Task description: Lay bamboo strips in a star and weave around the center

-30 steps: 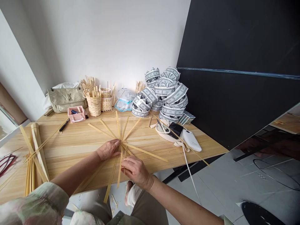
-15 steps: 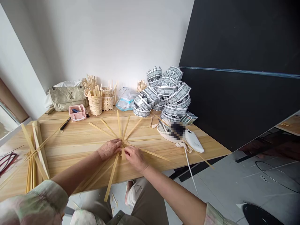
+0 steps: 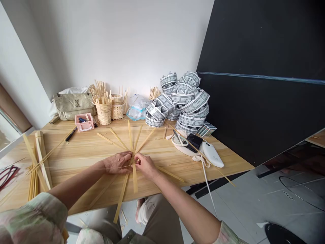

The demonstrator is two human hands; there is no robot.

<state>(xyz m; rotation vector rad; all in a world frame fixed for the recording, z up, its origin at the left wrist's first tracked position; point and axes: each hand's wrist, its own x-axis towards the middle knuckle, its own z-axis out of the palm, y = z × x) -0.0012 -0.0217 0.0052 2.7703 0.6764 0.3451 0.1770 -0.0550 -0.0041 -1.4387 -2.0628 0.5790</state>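
Note:
Flat bamboo strips [image 3: 121, 196] cross at one spot and fan out like spokes over the table's front half. At the left of the crossing, my left hand [image 3: 118, 163] lies low, its fingertips closed on the strips and pressing them down. My right hand [image 3: 146, 166] is beside it on the right, thumb and forefinger pinched close to the crossing. A thin bamboo strip [image 3: 76, 167] runs from between the hands leftward over my left forearm. The fingers partly hide the crossing.
Spare bamboo strips [image 3: 34, 181] lie at the left. Behind stand a pink box [image 3: 84, 126], woven baskets [image 3: 104, 113], a bag [image 3: 73, 106] and stacked patterned paper rings [image 3: 182, 95]. Scissors [image 3: 180, 139] and a white phone-like device [image 3: 212, 154] lie at the right, near the wooden table's [image 3: 241, 162] edge.
My right hand has shifted up to the crossing. The thin strip now trails left over my left forearm. The strip pointing toward me shows more of its length.

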